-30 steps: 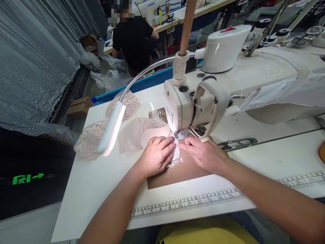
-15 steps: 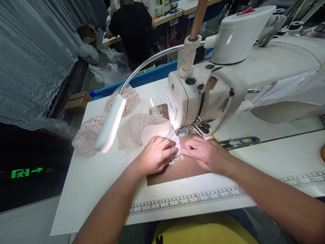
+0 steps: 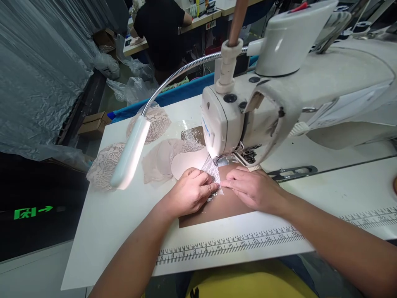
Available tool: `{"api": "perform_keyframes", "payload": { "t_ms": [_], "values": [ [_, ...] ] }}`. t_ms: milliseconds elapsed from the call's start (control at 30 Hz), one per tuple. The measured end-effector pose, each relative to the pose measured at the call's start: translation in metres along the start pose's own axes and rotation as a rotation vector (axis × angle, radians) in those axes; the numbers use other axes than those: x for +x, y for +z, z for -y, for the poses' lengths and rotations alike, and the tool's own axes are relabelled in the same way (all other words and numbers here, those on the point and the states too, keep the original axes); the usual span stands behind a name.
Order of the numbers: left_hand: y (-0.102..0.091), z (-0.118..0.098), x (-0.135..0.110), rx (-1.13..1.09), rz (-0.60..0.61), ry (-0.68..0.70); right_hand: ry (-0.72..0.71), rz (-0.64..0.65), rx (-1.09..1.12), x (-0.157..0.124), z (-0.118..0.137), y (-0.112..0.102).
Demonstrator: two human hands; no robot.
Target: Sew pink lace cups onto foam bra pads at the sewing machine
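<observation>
Ruler (image 3: 231,244): black ticks and numerals run along the near edge of a smooth white table (image 3: 93,240).
Brown sheet (image 3: 201,217): flat and straight-edged, lying under the work.
Left hand (image 3: 194,192): fingers bent together over a pale lace strip (image 3: 212,167), thumb at its near end; whether it pinches or only presses cannot be told.
Right hand (image 3: 252,188): curled palm down, forefinger reaching the strip's right edge, its tip all but meeting the left thumb; its grip cannot be made out.
Direction: the lace strip's long axis runs from the sewing machine (image 3: 218,118) needle toward the worker, near end leaning slightly right.
Pale panel (image 3: 186,162): smooth and rounded, just left of the strip, beside sheer mesh (image 3: 155,161).
Machine body: glossy, hard, white, its arm stretching right.
Lamp (image 3: 130,155): white tube on a ribbed metal gooseneck.
2 lace cups (image 3: 107,165): domed, patterned, beige, at the table's left.
Co-worker (image 3: 161,35): black top, back turned, at a farther table.
Curtain (image 3: 46,62): silvery, crinkled, left.
</observation>
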State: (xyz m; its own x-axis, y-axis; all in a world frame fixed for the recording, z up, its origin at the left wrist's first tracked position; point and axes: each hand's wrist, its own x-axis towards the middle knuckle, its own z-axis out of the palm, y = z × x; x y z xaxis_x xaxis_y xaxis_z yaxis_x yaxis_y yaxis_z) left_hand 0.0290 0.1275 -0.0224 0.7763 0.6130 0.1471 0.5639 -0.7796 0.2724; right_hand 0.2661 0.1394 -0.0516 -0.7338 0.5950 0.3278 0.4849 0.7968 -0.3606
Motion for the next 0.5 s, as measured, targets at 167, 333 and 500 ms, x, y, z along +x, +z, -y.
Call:
{"api": "perform_keyframes", "payload": {
  "t_ms": [167,333,500],
  "values": [
    [0.0011,-0.0001,-0.0006,0.021,0.024,0.009,0.026,-0.017,0.025,0.0019,0.0031,-0.0019],
    [-0.0009,0.0007,-0.0004,0.007,0.047,0.015,0.037,0.042,-0.047,0.0035,0.0057,-0.0028],
    [-0.0006,0.0037,-0.0017,-0.079,-0.027,-0.008,0.009,0.069,-0.113,0.0035,0.008,-0.0042]
  ]
}}
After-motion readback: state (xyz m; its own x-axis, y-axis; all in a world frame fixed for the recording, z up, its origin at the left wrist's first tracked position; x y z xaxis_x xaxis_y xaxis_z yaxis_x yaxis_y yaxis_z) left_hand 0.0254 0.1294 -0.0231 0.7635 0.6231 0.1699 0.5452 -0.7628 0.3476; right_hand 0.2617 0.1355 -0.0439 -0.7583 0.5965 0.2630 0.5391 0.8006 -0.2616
